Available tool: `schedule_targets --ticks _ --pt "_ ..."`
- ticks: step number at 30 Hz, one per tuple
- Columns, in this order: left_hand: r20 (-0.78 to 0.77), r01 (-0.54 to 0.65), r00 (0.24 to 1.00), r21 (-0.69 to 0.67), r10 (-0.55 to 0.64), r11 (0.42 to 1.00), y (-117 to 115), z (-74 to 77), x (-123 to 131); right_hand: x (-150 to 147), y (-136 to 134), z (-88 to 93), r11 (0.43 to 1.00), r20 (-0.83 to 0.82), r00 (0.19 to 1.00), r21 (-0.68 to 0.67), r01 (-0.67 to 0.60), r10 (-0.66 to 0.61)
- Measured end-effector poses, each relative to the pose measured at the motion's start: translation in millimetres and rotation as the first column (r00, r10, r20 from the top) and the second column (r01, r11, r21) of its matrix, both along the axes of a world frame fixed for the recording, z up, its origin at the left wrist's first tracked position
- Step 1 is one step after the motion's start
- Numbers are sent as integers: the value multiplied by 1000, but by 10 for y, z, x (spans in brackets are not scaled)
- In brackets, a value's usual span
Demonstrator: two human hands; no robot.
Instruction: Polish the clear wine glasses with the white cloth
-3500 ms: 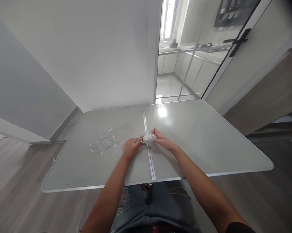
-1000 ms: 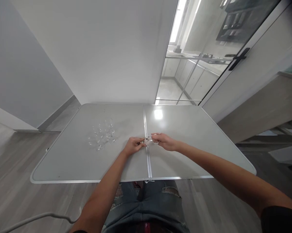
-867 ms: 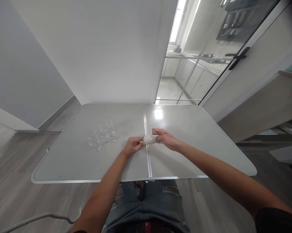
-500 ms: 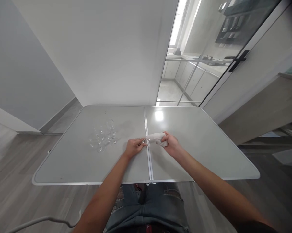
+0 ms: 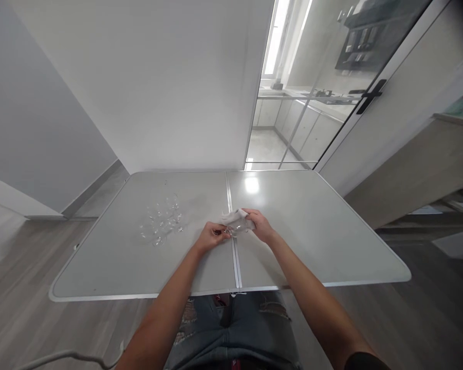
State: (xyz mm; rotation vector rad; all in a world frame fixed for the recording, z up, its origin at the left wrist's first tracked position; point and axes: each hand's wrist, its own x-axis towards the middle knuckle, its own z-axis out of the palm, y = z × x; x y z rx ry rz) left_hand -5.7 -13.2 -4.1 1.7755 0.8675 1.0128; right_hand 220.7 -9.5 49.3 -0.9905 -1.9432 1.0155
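The left hand point(image 5: 211, 237) is closed in a pinch, thumb and fingertips together on the near-left end of a clear glass point(image 5: 239, 226). The right hand point(image 5: 259, 225) has its fingers curled around a white cloth point(image 5: 234, 215) at the far end of the glass; how tightly it grips cannot be told. Both forearms reach forward from the near side and angle inward, so the hands nearly meet above the metal center seam point(image 5: 237, 267) of the pale folding table point(image 5: 323, 226). The glass lies sideways between them, transparent and shiny, with the cloth bunched along its upper side. Left of the hands, a cluster of clear glassware point(image 5: 164, 220) sits on the tabletop.
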Motion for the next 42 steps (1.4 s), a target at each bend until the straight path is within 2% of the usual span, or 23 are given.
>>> schedule_targets --ticks 2,3,5,6,7,8,10,11,13,16,18,21,22,24,27,29,31,34,36,37,39,40,42 --pt "-13 39 999 -22 -39 999 -1 0 -1 24 0 176 982 -114 979 -68 -178 170" --pt "-22 64 998 -29 -65 998 -4 3 1 46 14 266 941 -117 938 -56 -334 326" --pt "-38 97 994 -29 -99 995 -12 14 8 87 71 403 812 -122 813 -74 -579 569" --pt "-36 97 995 -25 -98 995 -15 20 12 99 111 432 773 -145 778 -102 -626 611" --pt "-22 82 996 -22 -82 996 -17 26 15 101 151 429 767 -196 778 -145 -625 597" --pt "5 55 998 -24 -55 998 -17 30 17 91 188 393 785 -273 804 -203 -586 529" --pt "81 -6 997 -51 10 999 -11 31 20 24 227 239 835 -446 857 -344 -429 257" --pt "122 -36 991 -75 45 997 -6 29 20 -37 221 137 846 -510 855 -413 -337 92" --pt "202 -105 970 -136 132 985 11 23 22 -217 145 -69 867 -588 786 -477 -145 -192" --pt "282 -215 920 -219 272 952 37 24 28 -559 -99 -291 914 -650 678 -397 82 -343" --pt "291 -263 899 -237 326 935 48 30 36 -743 -278 -357 931 -639 680 -298 210 -359" --pt "267 -315 892 -213 365 925 54 17 47 -830 -428 -378 939 -476 819 -43 342 -321" --pt "249 -333 894 -187 372 924 55 3 48 -809 -434 -372 940 -366 887 81 331 -281" --pt "203 -351 906 -126 371 928 60 -37 46 -721 -389 -340 925 -74 982 331 188 -173" --pt "161 -350 921 -62 355 935 77 -95 37 -583 -257 -218 835 307 948 541 -103 -82" --pt "155 -360 919 -42 363 932 85 -115 34 -537 -175 -81 781 412 907 593 -196 -85" --pt "132 -375 919 -4 372 927 83 -116 36 -516 -105 82 770 459 883 597 -224 -99" --pt "6 -329 943 129 331 935 52 -94 46 -453 19 305 873 498 865 447 -195 -62" --pt "-72 -262 957 202 281 944 24 -73 48 -364 127 390 962 445 893 204 -181 73" --pt "-83 -237 962 215 259 948 11 -64 47 -311 183 403 980 361 919 56 -190 157" --pt "-62 -213 971 206 230 955 -6 -51 41 -220 273 367 955 94 968 -213 -209 232" --pt "-41 -216 973 190 227 958 -10 -46 38 -192 300 322 929 -57 981 -316 -194 186" --pt "2 -236 971 149 238 960 -9 -37 33 -191 312 198 867 -316 948 -479 -134 -28"
